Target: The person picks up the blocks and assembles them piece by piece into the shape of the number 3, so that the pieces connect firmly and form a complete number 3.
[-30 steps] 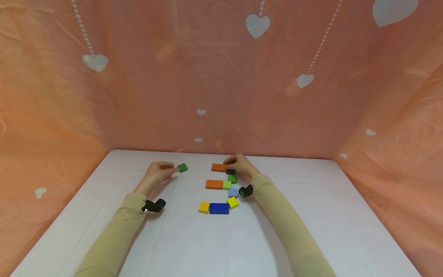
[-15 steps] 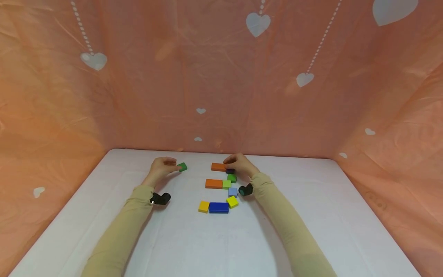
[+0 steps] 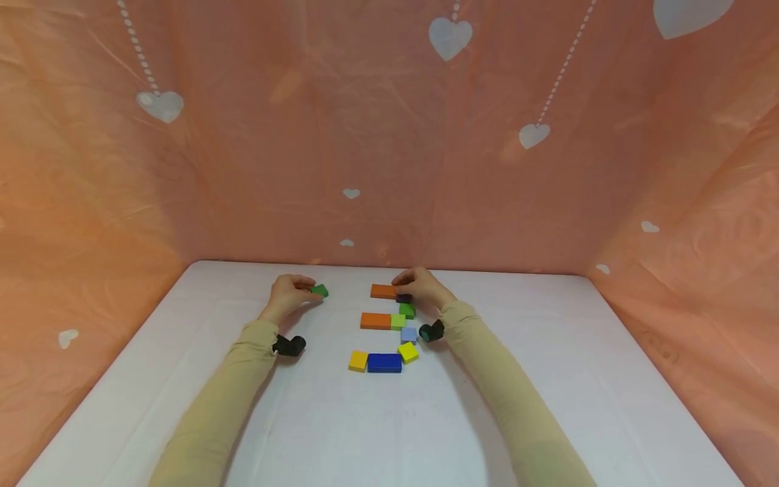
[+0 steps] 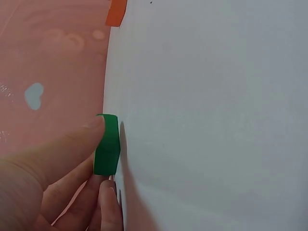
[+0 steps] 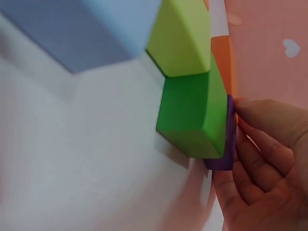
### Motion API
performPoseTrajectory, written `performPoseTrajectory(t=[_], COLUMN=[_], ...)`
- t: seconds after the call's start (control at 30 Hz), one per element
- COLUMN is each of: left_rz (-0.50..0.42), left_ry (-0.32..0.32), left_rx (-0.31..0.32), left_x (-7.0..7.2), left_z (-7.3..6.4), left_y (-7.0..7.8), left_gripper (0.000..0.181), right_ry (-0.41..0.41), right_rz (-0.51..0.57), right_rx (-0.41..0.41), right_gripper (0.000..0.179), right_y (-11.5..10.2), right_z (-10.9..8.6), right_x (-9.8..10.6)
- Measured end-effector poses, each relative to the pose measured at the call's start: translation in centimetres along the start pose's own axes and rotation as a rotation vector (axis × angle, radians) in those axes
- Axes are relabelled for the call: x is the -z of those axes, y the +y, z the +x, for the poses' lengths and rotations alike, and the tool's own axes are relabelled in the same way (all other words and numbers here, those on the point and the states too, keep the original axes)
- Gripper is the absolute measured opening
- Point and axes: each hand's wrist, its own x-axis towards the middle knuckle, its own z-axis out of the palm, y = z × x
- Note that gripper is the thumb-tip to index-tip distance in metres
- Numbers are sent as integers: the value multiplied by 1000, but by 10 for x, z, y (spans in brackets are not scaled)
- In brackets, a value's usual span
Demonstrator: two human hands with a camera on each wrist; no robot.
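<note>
In the head view my left hand (image 3: 291, 297) pinches a green block (image 3: 319, 291) at the back left of the table. The left wrist view has the thumb on one face of that green block (image 4: 108, 147), with fingers behind and below it. At the back middle, my right hand (image 3: 422, 287) holds a dark purple block (image 3: 404, 298) at the right end of an orange block (image 3: 383, 291). Up close, the thumb presses the purple block (image 5: 230, 139), the other fingers behind it. A second green block (image 3: 406, 311) sits just in front of the purple one.
Nearer me lie another orange block (image 3: 375, 321), a lime block (image 3: 398, 322), a light blue block (image 3: 409, 335) and a tilted yellow block (image 3: 408, 352). The front row has an amber block (image 3: 358, 360) and a dark blue block (image 3: 385, 363). An orange curtain (image 3: 389, 135) rises behind the white table (image 3: 341, 426).
My left hand has shifted right and slightly away from me, its grip reaching further over the green block, which stays in about the same place. The right hand has held still.
</note>
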Motion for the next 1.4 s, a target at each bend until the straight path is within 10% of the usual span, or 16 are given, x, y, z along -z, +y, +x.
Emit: performPoseTrajectory(t=[0.77,1.4], left_rz=[66,14], left_ry=[0,-106], left_rx=[-48,-122], left_x=[-6,-40], left_z=[1,13], left_y=[7,21], left_gripper=[41,37], right_ry=[-10,-8], right_rz=[-8,-9], right_rx=[12,21], right_gripper=[22,22], right_y=[-1,0], right_z=[-1,-1], right_x=[1,1])
